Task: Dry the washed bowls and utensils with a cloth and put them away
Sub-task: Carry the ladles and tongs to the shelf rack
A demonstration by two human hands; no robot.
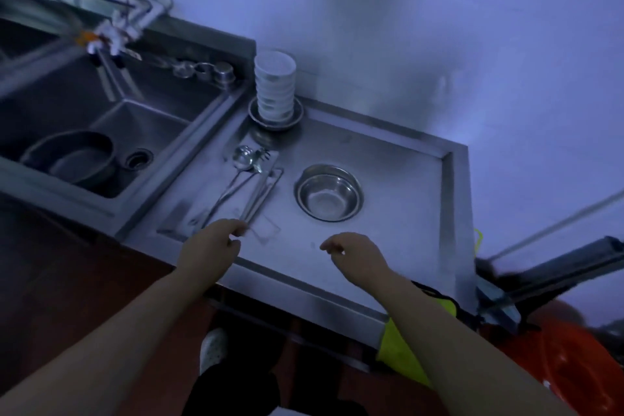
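A deep stainless sink [111,118] fills the left, its walls dull and brushed, with a dark round basin [72,159] lying in it beside the ribbed drain [137,159]. A white tap [108,35] with an orange mark stands at the back edge of the sink.

Right of the sink lies the steel surface [388,246], flat and smooth with a raised lip along its edges. Just right of the sink, a shallow rectangular tray [270,230] holds long metal utensils [246,179]: a rounded shiny spoon, a pronged piece and thin rods side by side. Behind the tray, against the wall, a tall stack of white bowls [274,86] sits in a wide steel dish [299,113].

The left hand [211,245] is at the tray's near end, its grip curled with thumb and fingertips closing on the rod ends; whether they actually clasp them is not clear.

Right of the tray, well clear of the sink, a round polished steel bowl [329,192] stands upright on the surface. The right hand [358,255] hovers near it, its grip loosely curled and holding nothing. A yellow-green cloth [400,351] hangs over the surface's front edge under the right forearm.
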